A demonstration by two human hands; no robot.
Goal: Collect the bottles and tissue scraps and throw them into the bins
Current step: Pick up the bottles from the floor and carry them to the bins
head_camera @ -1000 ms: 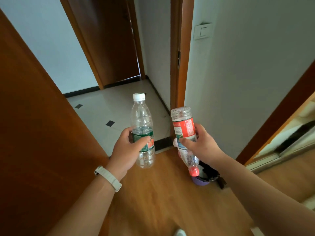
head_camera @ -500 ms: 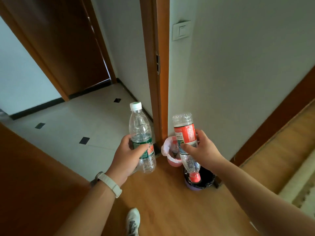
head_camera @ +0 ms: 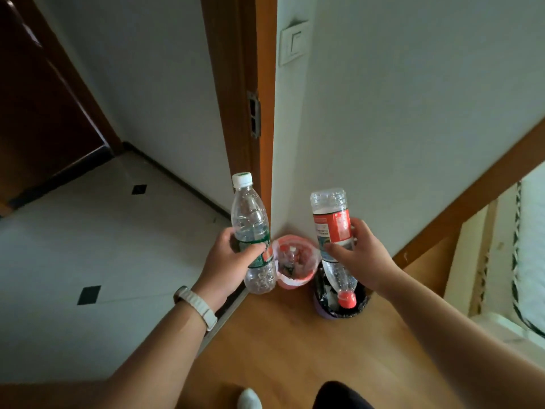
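Observation:
My left hand [head_camera: 228, 261] grips a clear green-label bottle [head_camera: 250, 219] upright, white cap on top. My right hand [head_camera: 359, 255] holds a clear red-label bottle [head_camera: 331, 225] upside down, its red cap pointing down over a purple bin [head_camera: 324, 312] with a black liner. Between the two bottles, in the corner by the door frame, a pink bin [head_camera: 309, 277] with a white liner stands on the floor and holds several bottles. Both bins sit side by side against the white wall. No tissue scraps are clearly visible.
A wooden door frame [head_camera: 244, 84] and a white wall [head_camera: 413, 113] rise just behind the bins. White tiled floor [head_camera: 88, 231] lies to the left, wooden floor [head_camera: 280, 349] under me. A bed edge [head_camera: 525, 261] is at the right. My foot [head_camera: 250, 398] shows at the bottom.
The view has swung right and closer to the corner; the pink bin has come fully into sight. Both hands still hold their bottles, now directly above the bins.

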